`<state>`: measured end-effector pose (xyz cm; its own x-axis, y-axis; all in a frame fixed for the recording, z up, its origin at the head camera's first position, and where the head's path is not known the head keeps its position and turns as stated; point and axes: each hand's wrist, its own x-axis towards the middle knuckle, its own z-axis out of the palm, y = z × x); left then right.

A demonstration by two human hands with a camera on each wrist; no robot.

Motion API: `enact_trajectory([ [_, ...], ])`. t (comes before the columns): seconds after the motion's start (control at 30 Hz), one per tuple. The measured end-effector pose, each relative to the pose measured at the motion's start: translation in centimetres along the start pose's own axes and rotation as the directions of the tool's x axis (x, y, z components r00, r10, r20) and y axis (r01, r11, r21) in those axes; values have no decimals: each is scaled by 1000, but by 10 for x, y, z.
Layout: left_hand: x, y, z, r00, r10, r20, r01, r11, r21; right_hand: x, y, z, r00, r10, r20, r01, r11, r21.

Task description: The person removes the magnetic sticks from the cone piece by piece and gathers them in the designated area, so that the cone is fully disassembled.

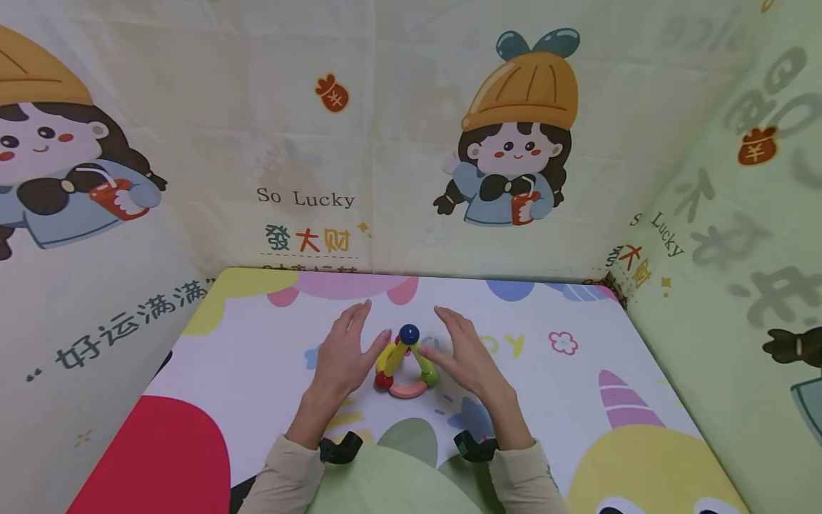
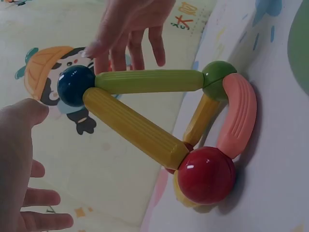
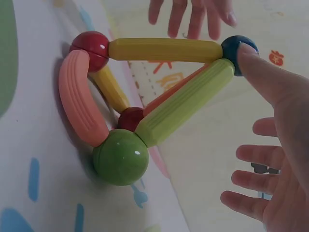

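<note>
A pyramid of toy rods and balls stands on the table between both hands. Its blue ball [image 1: 409,334] forms the peak, joined to a straight yellow rod [image 2: 135,126] and a light green rod [image 3: 186,104]. An orange rod [image 3: 176,89] runs down behind. At the base are a red ball [image 2: 206,175], a green ball [image 3: 120,157], a second red ball [image 3: 131,119] and a curved pink rod [image 1: 408,391]. My left hand [image 1: 342,357] is at the left, fingers extended. On the right, my right hand [image 1: 467,357] has spread fingers, its thumb overlapping the blue ball in the right wrist view.
The table [image 1: 257,378] has a printed cover with coloured shapes. Printed cloth [image 1: 404,143] hangs behind it and at both sides. Dark wrist cameras [image 1: 342,448] sit on both wrists.
</note>
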<state>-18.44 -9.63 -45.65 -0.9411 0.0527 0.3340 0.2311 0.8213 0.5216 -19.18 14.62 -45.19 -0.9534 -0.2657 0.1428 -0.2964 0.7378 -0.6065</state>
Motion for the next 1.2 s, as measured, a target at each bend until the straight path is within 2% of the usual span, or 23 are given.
enact_trajectory([
  [0.4,-3,11,-2,999,52,-9,-52,997,-50,5,5,12,997,-10,72,8,1000,29],
  [0.57,-4,15,-1,995,100,6,-99,992,-84,5,9,18,995,-9,98,6,1000,28],
  [0.73,-2,20,0,988,154,22,-151,983,-107,5,13,20,994,-42,101,40,999,21],
  [1.0,0,28,-2,984,159,85,-149,982,-112,7,18,25,989,-71,130,63,996,65],
  [1.2,2,31,-3,978,179,104,-165,978,-129,8,22,29,986,-77,149,68,996,62],
])
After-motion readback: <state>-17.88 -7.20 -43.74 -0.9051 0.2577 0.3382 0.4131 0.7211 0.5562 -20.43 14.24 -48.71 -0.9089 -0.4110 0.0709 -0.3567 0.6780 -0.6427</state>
